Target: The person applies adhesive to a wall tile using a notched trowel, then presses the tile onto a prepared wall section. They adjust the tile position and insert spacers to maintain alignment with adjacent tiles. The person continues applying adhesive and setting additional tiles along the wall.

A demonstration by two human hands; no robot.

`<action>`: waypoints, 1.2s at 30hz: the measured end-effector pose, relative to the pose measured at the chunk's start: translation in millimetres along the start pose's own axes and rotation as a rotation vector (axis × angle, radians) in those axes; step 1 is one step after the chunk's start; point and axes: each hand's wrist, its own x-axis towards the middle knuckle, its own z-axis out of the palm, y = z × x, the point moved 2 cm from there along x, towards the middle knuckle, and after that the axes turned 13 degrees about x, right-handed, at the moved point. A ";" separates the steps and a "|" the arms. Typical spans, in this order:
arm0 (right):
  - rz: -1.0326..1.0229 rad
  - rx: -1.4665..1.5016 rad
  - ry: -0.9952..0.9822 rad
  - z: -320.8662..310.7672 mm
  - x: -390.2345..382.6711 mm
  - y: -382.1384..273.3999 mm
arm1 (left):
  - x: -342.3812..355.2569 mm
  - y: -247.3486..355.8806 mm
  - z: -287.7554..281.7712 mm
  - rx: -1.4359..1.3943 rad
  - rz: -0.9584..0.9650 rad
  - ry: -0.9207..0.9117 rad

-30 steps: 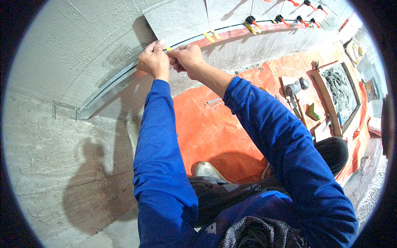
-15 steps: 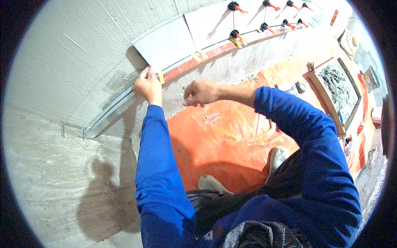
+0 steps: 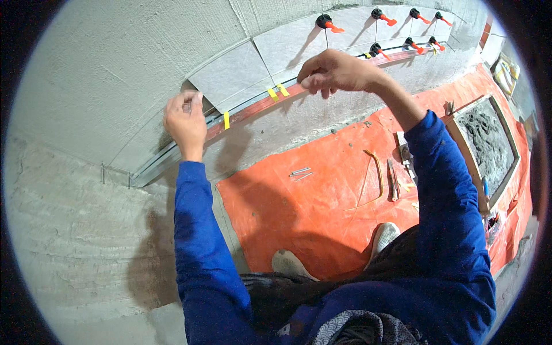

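My left hand (image 3: 185, 118) is at the lower left corner of a pale grey tile (image 3: 230, 72) on the curved wall, fingers bent together; what they grip is hidden. My right hand (image 3: 325, 75) hangs over the rail farther right, fingers loosely bent and apart, nothing clearly visible in them. A long metal straightedge (image 3: 155, 169) and a red-faced rail (image 3: 253, 112) run along the tiles' lower edge, with yellow tabs (image 3: 226, 119) on them. Black and orange levelling clamps (image 3: 325, 23) stand on the tiles to the right.
An orange sheet (image 3: 322, 213) lies under my feet, bearing metal rods (image 3: 300, 171), a yellow bow-shaped tool (image 3: 376, 172) and hand tools (image 3: 394, 184). At the right stands a tray (image 3: 507, 172) of wet grey mortar, with a sack (image 3: 506, 75) behind it. Rough bare wall (image 3: 80, 230) is on the left.
My hands were together at the rail; they have since parted. My left hand moved left and down; my right hand dipped, then rose and moved right along the rail.
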 end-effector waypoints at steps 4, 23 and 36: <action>-0.145 -0.009 0.062 -25.7 -12.6 -15.3 | 45.3 52.4 -2.8 0.216 0.239 -0.048; -0.227 0.037 0.166 -40.1 -19.4 -21.7 | 78.0 79.4 36.2 0.397 0.213 -0.275; -0.066 -0.613 0.232 44.2 13.3 31.8 | 76.6 80.2 31.3 0.433 0.332 -0.231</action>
